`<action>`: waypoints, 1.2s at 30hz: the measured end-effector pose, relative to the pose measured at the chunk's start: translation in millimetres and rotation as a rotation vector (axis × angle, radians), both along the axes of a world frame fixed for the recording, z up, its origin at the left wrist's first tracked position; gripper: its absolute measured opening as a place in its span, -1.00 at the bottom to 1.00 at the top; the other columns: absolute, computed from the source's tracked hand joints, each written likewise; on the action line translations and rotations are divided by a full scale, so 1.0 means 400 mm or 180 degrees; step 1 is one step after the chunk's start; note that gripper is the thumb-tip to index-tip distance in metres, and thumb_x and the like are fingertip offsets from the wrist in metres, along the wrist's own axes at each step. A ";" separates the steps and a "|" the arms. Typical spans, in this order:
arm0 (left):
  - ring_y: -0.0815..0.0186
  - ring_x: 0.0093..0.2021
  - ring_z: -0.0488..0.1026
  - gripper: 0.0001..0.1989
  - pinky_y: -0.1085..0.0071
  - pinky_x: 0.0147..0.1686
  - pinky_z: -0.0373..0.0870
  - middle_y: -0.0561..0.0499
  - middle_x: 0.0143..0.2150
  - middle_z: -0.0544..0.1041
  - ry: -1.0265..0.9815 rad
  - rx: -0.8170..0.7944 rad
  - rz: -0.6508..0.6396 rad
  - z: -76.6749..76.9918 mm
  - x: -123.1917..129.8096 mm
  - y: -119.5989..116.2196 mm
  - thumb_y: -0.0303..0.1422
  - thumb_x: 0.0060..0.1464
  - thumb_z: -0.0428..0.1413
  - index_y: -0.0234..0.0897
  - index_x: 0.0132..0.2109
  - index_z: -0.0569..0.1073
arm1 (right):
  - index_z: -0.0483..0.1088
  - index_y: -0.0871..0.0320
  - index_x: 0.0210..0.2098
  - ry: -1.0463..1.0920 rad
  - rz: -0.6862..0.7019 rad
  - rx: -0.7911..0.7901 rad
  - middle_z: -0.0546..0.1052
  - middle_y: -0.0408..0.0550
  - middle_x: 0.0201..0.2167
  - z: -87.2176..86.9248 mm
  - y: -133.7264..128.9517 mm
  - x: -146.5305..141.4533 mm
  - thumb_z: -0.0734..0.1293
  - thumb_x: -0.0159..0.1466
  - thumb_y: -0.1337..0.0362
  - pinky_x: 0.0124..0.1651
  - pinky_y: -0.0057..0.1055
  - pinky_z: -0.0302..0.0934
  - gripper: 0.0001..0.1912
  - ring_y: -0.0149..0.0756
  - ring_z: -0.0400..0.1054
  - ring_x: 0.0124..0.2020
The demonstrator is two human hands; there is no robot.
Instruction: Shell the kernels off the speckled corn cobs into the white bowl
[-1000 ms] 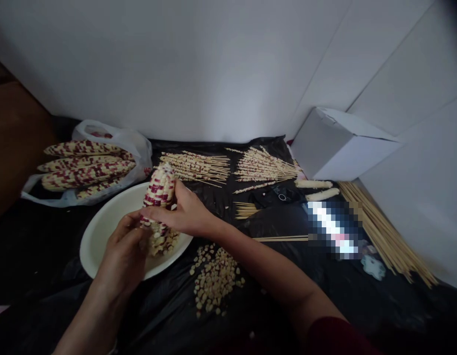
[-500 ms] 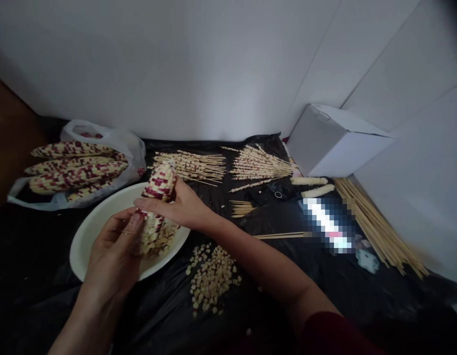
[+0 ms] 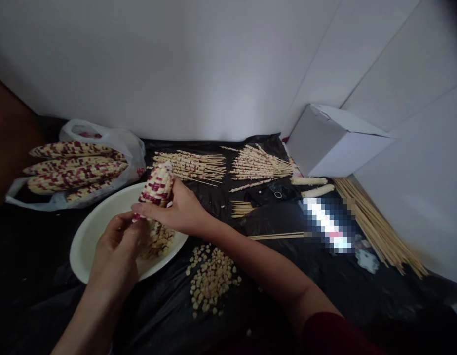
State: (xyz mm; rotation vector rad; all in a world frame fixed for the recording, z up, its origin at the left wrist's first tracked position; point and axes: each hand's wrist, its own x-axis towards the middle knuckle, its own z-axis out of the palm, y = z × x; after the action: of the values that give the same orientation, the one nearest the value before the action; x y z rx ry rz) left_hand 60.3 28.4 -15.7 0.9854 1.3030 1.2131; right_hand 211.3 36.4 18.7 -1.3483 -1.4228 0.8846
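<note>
An ear of corn [image 3: 157, 185] with cream and dark red kernels is held tilted over a white bowl [image 3: 80, 246]. My right hand [image 3: 178, 209] is wrapped round its side, the thumb lying across the front. My left hand [image 3: 119, 246] is closed round the lower end, which its fingers largely hide. Loose corn kernels [image 3: 160, 241] lie in the bowl below the ear. On the black sheet, right of the bowl, is a pile of kernels [image 3: 213, 278].
A plastic bag [image 3: 134, 148] of corn ears stands at left. Two bundles of kernel-threaded skewers [image 3: 191, 165] lie at the back. Two bare cobs [image 3: 313, 186], long bamboo sticks [image 3: 380, 227], short sticks [image 3: 241, 208] and a white box [image 3: 335, 140] are at right.
The ear and my right hand have shifted slightly down and left. My left hand's thumb has moved lower, and its fingers are more bunched at the ear's lower end.
</note>
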 end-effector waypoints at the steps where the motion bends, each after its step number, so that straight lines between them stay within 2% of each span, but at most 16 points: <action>1: 0.36 -0.45 0.45 -0.67 0.55 -0.44 0.40 0.14 -0.42 0.55 0.0039 0.0021 -0.0014 -0.003 -0.004 0.002 -0.29 -0.16 0.32 -0.21 -0.16 0.56 | 0.37 0.10 0.05 0.0020 0.0068 -0.0043 0.59 -0.03 -0.08 0.001 -0.003 -0.002 0.51 0.15 -0.08 -0.01 -0.26 0.43 -0.40 -0.16 0.52 -0.08; 5: 0.36 -0.46 0.42 -0.65 0.54 -0.46 0.37 0.14 -0.45 0.54 -0.0226 -0.0034 -0.0095 -0.003 -0.005 0.004 -0.37 -0.29 0.26 -0.23 -0.22 0.53 | 0.34 0.11 0.09 -0.0069 0.0206 -0.0093 0.57 0.06 0.02 0.013 -0.013 -0.008 0.52 0.14 -0.07 0.09 -0.19 0.39 -0.35 -0.10 0.49 0.02; 11: 0.40 -0.53 0.37 -0.60 0.56 -0.57 0.33 0.18 -0.49 0.54 -0.0725 -0.0270 -0.0021 0.045 0.019 -0.004 -0.43 -0.45 0.28 -0.25 -0.29 0.51 | 0.35 0.10 0.03 0.0015 0.0126 -0.0077 0.59 0.02 -0.04 0.017 -0.010 0.000 0.54 0.10 -0.07 0.05 -0.18 0.42 -0.36 -0.11 0.51 -0.03; 16: 0.30 -0.37 0.55 -0.52 0.44 -0.38 0.54 0.08 -0.31 0.66 -0.1118 -0.0408 -0.0207 0.051 0.020 -0.005 -0.34 -0.34 0.44 -0.28 -0.16 0.55 | 0.35 0.09 -0.03 0.0289 -0.0004 -0.0164 0.60 0.01 -0.06 0.013 -0.001 0.014 0.53 0.08 -0.09 0.01 -0.20 0.44 -0.39 -0.12 0.53 -0.07; 21: 0.27 -0.34 0.59 -0.42 0.39 -0.28 0.60 0.09 -0.30 0.66 -0.1130 -0.0506 -0.0237 0.053 0.017 -0.009 -0.27 -0.45 0.55 -0.27 -0.20 0.55 | 0.35 0.09 -0.04 0.0287 -0.0049 -0.0197 0.60 0.03 -0.05 0.013 -0.002 0.013 0.53 0.07 -0.07 0.02 -0.18 0.43 -0.40 -0.10 0.52 -0.04; 25: 0.29 -0.33 0.59 -0.47 0.44 -0.32 0.59 0.10 -0.30 0.66 -0.1068 -0.0514 -0.0190 0.068 0.020 -0.012 -0.31 -0.40 0.52 -0.26 -0.21 0.55 | 0.34 0.10 -0.01 0.0320 -0.0019 -0.0243 0.60 0.04 -0.03 0.012 -0.001 0.012 0.54 0.06 -0.07 0.03 -0.17 0.43 -0.37 -0.09 0.52 -0.04; 31: 0.25 -0.35 0.59 -0.60 0.37 -0.31 0.63 0.09 -0.30 0.66 -0.1117 -0.0671 -0.0145 0.077 0.017 -0.010 -0.44 -0.33 0.40 -0.23 -0.22 0.56 | 0.35 0.12 0.02 0.0276 0.0039 -0.0311 0.59 0.07 -0.03 0.011 0.001 0.010 0.54 0.07 -0.07 0.04 -0.16 0.43 -0.34 -0.07 0.52 -0.02; 36: 0.23 -0.28 0.60 -0.59 0.39 -0.34 0.63 0.09 -0.21 0.68 -0.1176 -0.0787 -0.0097 0.079 0.008 -0.013 -0.51 -0.34 0.32 -0.19 -0.20 0.57 | 0.34 0.11 0.03 0.0301 0.0077 -0.0304 0.59 0.06 -0.02 0.009 0.000 0.009 0.53 0.07 -0.09 0.04 -0.17 0.43 -0.33 -0.08 0.52 -0.02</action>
State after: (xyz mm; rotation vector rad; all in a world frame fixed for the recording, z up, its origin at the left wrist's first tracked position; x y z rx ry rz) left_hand 63.6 23.1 15.8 0.5694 1.1062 1.1163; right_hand 215.1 36.6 22.2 -1.3442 -1.3413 1.0299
